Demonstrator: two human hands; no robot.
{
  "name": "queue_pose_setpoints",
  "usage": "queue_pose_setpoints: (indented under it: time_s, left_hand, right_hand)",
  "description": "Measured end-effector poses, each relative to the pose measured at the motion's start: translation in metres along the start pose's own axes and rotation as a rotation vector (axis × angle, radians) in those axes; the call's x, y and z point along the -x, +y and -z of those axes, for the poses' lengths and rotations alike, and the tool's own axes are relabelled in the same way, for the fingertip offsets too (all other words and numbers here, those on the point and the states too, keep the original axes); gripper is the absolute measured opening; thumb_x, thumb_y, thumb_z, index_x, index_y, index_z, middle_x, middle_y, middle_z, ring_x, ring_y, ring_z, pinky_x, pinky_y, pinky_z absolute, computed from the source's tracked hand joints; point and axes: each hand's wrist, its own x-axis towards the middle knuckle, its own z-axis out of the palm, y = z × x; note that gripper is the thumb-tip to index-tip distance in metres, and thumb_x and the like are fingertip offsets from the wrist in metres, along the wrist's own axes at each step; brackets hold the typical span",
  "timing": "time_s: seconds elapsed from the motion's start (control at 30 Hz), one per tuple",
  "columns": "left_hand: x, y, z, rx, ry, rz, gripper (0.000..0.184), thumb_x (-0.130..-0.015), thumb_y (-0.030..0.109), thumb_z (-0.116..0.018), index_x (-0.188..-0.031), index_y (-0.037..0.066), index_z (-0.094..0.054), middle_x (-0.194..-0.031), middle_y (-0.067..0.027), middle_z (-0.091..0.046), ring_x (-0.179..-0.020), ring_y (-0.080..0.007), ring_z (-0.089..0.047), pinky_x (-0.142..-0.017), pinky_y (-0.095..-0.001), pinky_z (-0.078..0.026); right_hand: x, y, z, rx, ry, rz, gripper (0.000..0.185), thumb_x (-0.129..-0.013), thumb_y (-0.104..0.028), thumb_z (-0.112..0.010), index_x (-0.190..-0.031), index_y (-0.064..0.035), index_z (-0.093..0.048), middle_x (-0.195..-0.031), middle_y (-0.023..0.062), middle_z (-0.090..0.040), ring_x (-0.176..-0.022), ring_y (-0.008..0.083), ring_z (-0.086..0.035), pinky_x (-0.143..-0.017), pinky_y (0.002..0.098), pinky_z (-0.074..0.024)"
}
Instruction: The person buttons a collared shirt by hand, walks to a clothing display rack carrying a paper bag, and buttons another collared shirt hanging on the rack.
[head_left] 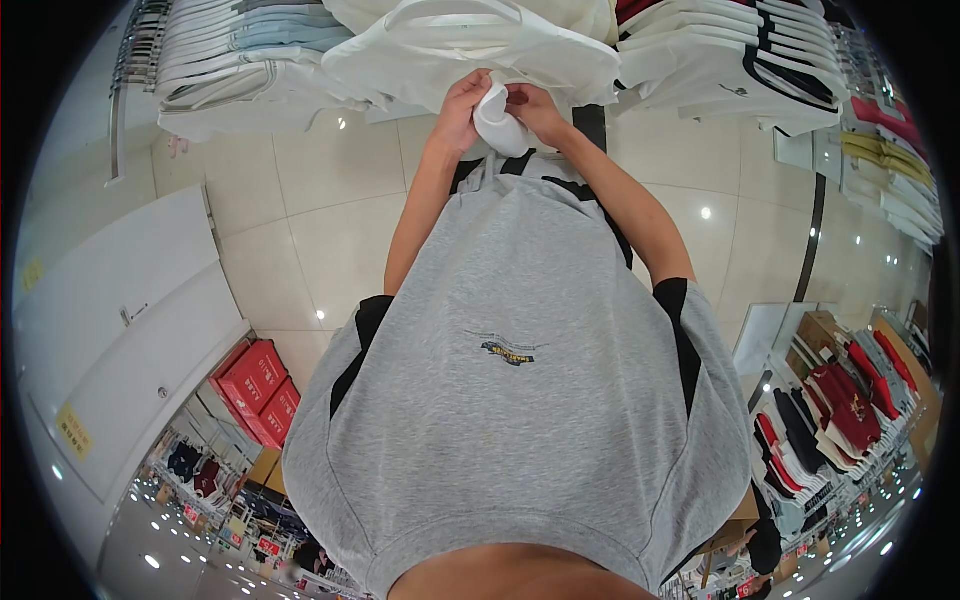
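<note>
Both hands are raised at the top middle of the head view, close together in front of a white garment (420,62) on a white hanger (455,8). Between them is a bunched piece of white fabric (501,130). My left hand (464,108) has its fingers closed on the left edge of this fabric. My right hand (537,110) pinches its right edge, with fingertips curled inward. Whether the bunched piece is part of the hanging garment cannot be made out.
White and light blue garments (270,50) hang at the upper left, white ones with black trim (720,65) at the upper right. Red boxes (255,375) stand at the left beside white doors (120,300). More clothes racks (840,410) are at the lower right.
</note>
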Motion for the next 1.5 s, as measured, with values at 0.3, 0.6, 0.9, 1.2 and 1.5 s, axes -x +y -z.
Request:
queue_pose_setpoints:
  time_s: [0.3, 0.6, 0.9, 1.2, 1.5]
  left_hand:
    - [0.006, 0.007, -0.011, 0.004, 0.027, -0.026, 0.014, -0.095, 0.015, -0.055, -0.101, 0.003, -0.058, -0.09, -0.0027, -0.063, -0.08, -0.012, -0.062, -0.073, -0.0264, -0.051]
    - [-0.004, 0.001, 0.007, -0.228, 0.25, -0.102, 0.019, -0.094, 0.015, -0.057, -0.106, 0.0, -0.06, -0.093, -0.0014, -0.064, -0.08, -0.0095, -0.06, -0.074, -0.0232, -0.048]
    - [-0.004, -0.02, 0.03, -0.776, 0.444, -0.103, 0.018, -0.089, 0.014, -0.065, -0.099, -0.002, -0.064, -0.085, -0.0015, -0.063, -0.074, -0.0068, -0.055, -0.064, -0.0214, -0.043]
    - [-0.005, -0.02, 0.028, -0.569, 0.44, -0.032, 0.014, -0.089, 0.01, -0.063, -0.092, -0.003, -0.065, -0.074, -0.0009, -0.061, -0.063, -0.0075, -0.05, -0.056, -0.0236, -0.039]
    - [-0.001, -0.016, 0.024, -0.545, 0.371, 0.058, 0.013, -0.091, 0.012, -0.061, -0.098, 0.002, -0.065, -0.086, 0.0, -0.062, -0.073, -0.0079, -0.055, -0.064, -0.0218, -0.044]
  right_hand:
    - [-0.002, 0.007, 0.004, 0.387, 0.014, 0.175, 0.027, -0.081, -0.007, -0.067, -0.106, 0.0003, -0.066, -0.098, 0.0125, -0.069, -0.088, 0.02, -0.065, -0.082, 0.0309, -0.0509]
    - [-0.006, 0.013, 0.009, 0.426, 0.129, 0.172, 0.025, -0.082, -0.023, -0.069, -0.095, -0.0016, -0.067, -0.088, 0.0134, -0.069, -0.076, 0.023, -0.064, -0.071, 0.0322, -0.0488]
    - [0.005, -0.025, 0.003, 0.787, 0.309, 0.894, 0.019, -0.081, -0.018, -0.07, -0.082, -0.0012, -0.06, -0.107, 0.0098, -0.066, -0.081, 0.0247, -0.063, -0.076, 0.0307, -0.0497]
    - [0.012, -0.028, 0.0, 0.502, 0.126, 0.506, 0.015, -0.081, -0.01, -0.066, -0.08, 0.0005, -0.057, -0.09, 0.0097, -0.069, -0.068, 0.0162, -0.06, -0.067, 0.0278, -0.0494]
    - [0.015, -0.033, -0.001, 0.413, 0.047, 0.482, 0.015, -0.078, -0.007, -0.067, -0.09, 0.0018, -0.063, -0.094, 0.007, -0.07, -0.065, 0.0098, -0.056, -0.063, 0.0247, -0.0485]
